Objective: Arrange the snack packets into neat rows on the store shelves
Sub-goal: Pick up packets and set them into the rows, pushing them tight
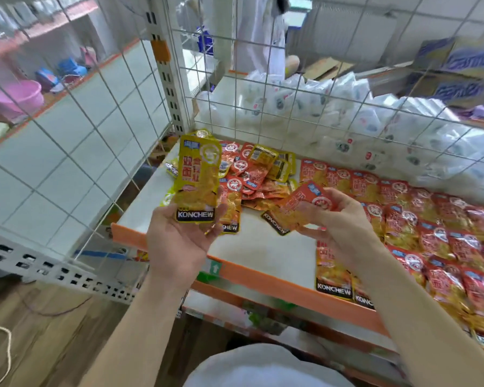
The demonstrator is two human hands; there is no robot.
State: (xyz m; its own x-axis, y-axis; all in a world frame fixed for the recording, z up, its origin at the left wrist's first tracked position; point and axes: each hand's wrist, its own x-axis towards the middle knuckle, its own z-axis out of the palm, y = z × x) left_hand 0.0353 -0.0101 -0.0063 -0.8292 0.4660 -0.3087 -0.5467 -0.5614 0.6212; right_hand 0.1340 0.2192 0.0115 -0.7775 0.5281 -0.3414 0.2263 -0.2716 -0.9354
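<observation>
Sorting step: the left hand holds a yellow packet, the right hand pinches a red packet. Next, lay red beside the neat rows.

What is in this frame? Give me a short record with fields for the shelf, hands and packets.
shelf: white top, orange front edge, bare in the front middle
left hand: holds yellow packet upright
right hand: pinches red packet, tilted
pile: loose red and yellow packets, back left of shelf
rows: red packets laid overlapping, right side of shelf
mesh: wire, behind shelf; white bags beyond it
</observation>
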